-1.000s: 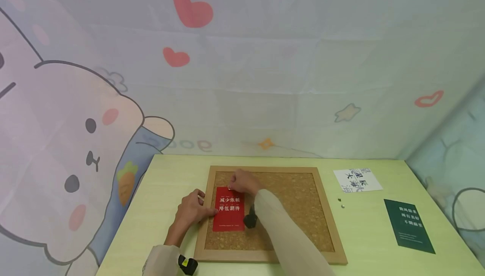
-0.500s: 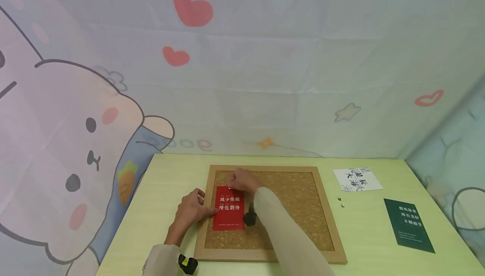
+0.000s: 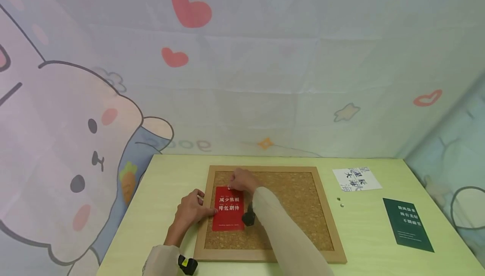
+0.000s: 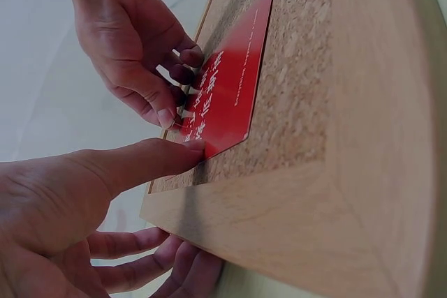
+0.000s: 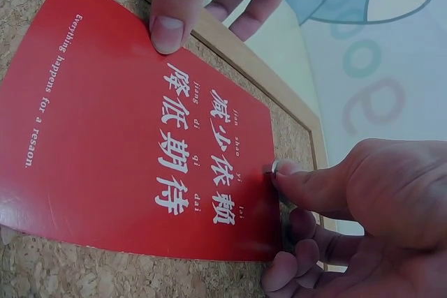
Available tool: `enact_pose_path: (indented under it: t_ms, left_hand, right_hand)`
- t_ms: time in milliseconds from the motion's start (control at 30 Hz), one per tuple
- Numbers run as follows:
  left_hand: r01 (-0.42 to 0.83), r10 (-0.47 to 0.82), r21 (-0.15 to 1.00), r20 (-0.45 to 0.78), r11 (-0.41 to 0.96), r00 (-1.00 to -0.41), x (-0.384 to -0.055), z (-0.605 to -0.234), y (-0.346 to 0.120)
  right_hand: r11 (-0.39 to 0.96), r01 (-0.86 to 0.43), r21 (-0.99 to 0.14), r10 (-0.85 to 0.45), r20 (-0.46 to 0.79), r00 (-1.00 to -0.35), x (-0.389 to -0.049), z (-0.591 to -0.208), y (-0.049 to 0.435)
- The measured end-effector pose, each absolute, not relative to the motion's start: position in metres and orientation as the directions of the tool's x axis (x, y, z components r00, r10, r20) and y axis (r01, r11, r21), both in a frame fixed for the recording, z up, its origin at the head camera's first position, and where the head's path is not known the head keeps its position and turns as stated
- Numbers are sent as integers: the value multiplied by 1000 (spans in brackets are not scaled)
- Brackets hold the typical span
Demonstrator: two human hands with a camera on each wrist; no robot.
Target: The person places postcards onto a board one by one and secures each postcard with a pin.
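Observation:
A red card (image 3: 228,219) with white lettering lies on the left part of a wood-framed corkboard (image 3: 299,208). My left hand (image 3: 190,208) grips the board's left side. Its thumb (image 4: 185,157) presses the card's left edge, while the other fingers reach round the outside of the frame. At the card's top edge my right hand (image 3: 244,181) pinches a small silver thumbtack (image 5: 274,167), with its thumb at the tack's head and the other fingers curled beside the card. In the right wrist view the card bows slightly upward. The tack's point is hidden.
Right of the board, two small thumbtacks (image 3: 340,202) lie on the pale yellow-green table (image 3: 371,234). A white card (image 3: 358,179) with dark characters lies near the back right, and a dark green card (image 3: 407,224) lies closer on the right. A printed cloth (image 3: 265,78) hangs behind.
Both hands keep nearly the same places on the card and board. The head view shifts only slightly.

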State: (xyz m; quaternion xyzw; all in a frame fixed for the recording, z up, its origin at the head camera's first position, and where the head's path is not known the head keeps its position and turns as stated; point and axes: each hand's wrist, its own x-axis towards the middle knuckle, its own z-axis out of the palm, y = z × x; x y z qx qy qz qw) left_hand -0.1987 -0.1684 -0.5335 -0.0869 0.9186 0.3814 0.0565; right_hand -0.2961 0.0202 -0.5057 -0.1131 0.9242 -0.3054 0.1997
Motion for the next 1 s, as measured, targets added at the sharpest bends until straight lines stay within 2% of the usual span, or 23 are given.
enact_pose_path:
  t_ms: [1000]
  left_hand:
    - [-186, -102, 692, -161, 697, -982, -196, -531, -168]
  right_hand:
    - [792, -35, -610, -291, -325, -900, -293, -503, 18]
